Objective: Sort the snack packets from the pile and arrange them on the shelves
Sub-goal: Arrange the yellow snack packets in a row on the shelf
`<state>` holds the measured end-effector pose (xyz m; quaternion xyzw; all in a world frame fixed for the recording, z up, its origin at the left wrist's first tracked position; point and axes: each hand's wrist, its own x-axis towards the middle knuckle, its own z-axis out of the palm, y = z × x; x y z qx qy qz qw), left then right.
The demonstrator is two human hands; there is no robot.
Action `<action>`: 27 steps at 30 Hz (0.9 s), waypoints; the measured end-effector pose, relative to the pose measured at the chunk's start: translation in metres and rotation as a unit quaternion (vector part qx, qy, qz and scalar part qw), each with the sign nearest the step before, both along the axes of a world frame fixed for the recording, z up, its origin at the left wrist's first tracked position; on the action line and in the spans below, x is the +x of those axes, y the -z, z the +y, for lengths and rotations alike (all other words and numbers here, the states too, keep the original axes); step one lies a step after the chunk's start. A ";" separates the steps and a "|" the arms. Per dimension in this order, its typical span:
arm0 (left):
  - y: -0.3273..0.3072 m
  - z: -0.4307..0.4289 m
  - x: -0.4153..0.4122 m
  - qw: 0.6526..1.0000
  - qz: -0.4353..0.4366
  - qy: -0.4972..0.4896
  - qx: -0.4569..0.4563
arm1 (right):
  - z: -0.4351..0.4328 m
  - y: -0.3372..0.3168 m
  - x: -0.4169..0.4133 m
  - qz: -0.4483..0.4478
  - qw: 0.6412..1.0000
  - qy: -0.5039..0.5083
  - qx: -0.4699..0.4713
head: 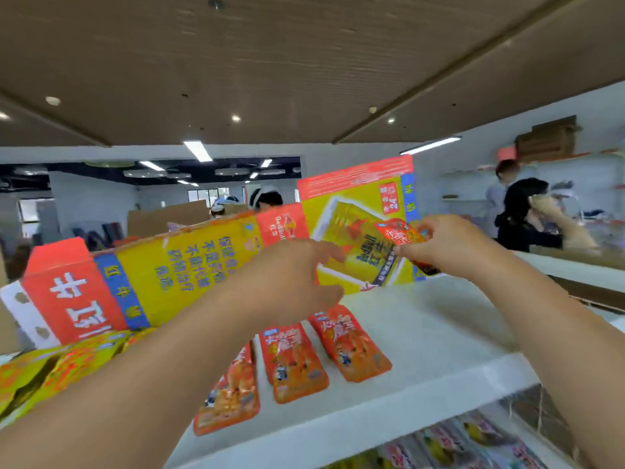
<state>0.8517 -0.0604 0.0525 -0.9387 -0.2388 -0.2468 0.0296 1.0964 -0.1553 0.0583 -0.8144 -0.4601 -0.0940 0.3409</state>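
Left hand (pixel 287 279) is held loosely open over orange packets (pixel 294 362) on shelf (pixel 439 333), red packet (pixel 402 235) is pinched by right hand (pixel 451 247).

Bright even light from ceiling lights (pixel 198 150), soft motion blur throughout, wide-angle bending at edges

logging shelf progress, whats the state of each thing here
right hand: pinches red packet above the shelf
left hand: open, holding nothing
three red packets: flat in a row on shelf
yellow packets: piled at left
carton: on its side, flaps open
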 end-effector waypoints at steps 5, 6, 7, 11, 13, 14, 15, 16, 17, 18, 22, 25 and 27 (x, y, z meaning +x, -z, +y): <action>-0.008 -0.010 0.076 0.999 0.029 0.013 0.003 | 0.007 -0.001 0.065 -0.010 0.998 0.004 -0.063; -0.009 -0.011 0.089 0.999 0.028 0.014 -0.002 | 0.012 -0.002 0.076 -0.018 0.997 0.009 -0.080; -0.010 -0.011 0.100 1.000 0.025 0.014 -0.011 | 0.014 -0.004 0.084 -0.025 0.995 0.010 -0.097; 0.002 -0.006 0.126 1.000 0.017 0.007 -0.024 | 0.035 -0.001 0.116 -0.036 0.990 0.009 -0.137; 0.013 0.001 0.127 0.999 0.013 0.002 -0.034 | 0.050 0.005 0.131 -0.034 0.986 0.008 -0.162; 0.017 0.005 0.126 0.999 0.015 -0.003 -0.045 | 0.058 0.010 0.139 -0.036 0.983 0.011 -0.180; 0.020 0.009 0.125 0.998 0.020 -0.006 -0.055 | 0.065 0.015 0.146 -0.042 0.979 0.014 -0.197; 0.022 0.012 0.124 0.998 0.024 -0.008 -0.062 | 0.070 0.019 0.150 -0.047 0.976 0.019 -0.210; 0.024 0.014 0.122 0.997 0.026 -0.008 -0.068 | 0.074 0.025 0.155 -0.049 0.973 0.026 -0.223; 0.025 0.014 0.121 0.997 0.028 -0.007 -0.073 | 0.077 0.030 0.160 -0.043 0.970 0.033 -0.235; 0.028 0.017 0.115 0.997 0.012 -0.011 -0.076 | 0.079 0.031 0.184 -0.010 0.960 0.047 -0.277; 0.029 0.018 0.116 0.997 -0.014 -0.009 -0.071 | 0.074 0.021 0.200 -0.017 0.957 0.054 -0.283; 0.031 0.018 0.117 0.997 -0.035 0.000 -0.073 | 0.072 0.023 0.206 -0.032 0.957 0.060 -0.284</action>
